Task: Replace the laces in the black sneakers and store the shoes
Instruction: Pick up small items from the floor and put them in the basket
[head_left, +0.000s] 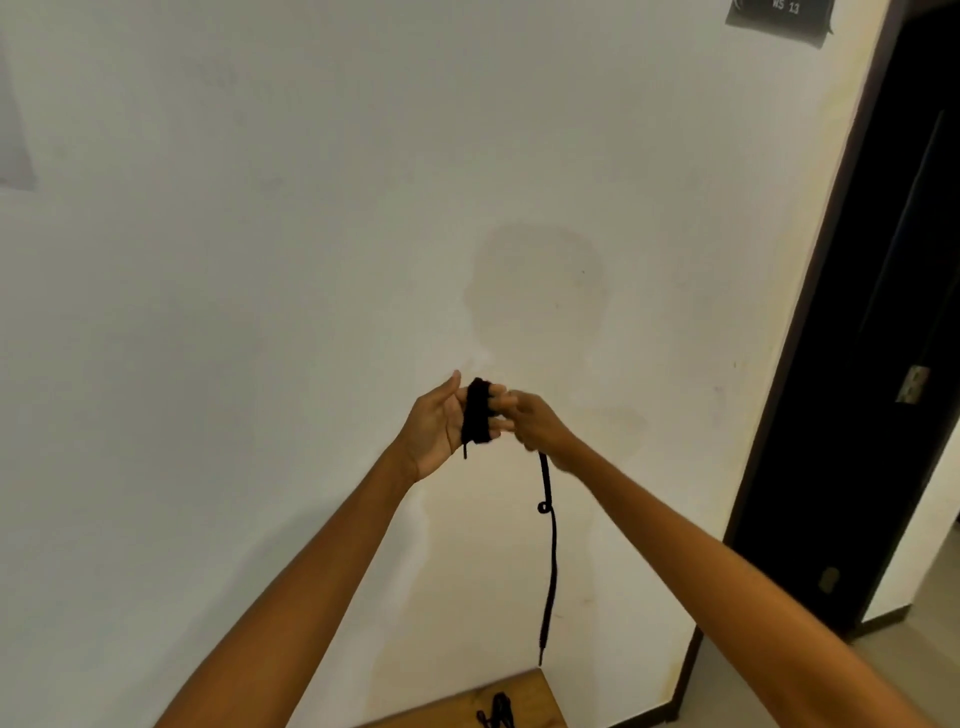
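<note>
Both my arms are raised in front of a pale wall. A black shoelace (477, 410) is wound in several turns around the straight fingers of my left hand (441, 421), palm facing me. My right hand (535, 422) pinches the same lace just right of those fingertips. From that hand the free end of the lace (549, 551) hangs straight down, with a small kink, to just above the table. No sneaker is in view.
A corner of a wooden table (524, 699) shows at the bottom edge, with another black lace (497, 713) lying on it. A dark door frame (810, 332) and open doorway stand at the right. A dark label (779, 18) hangs top right.
</note>
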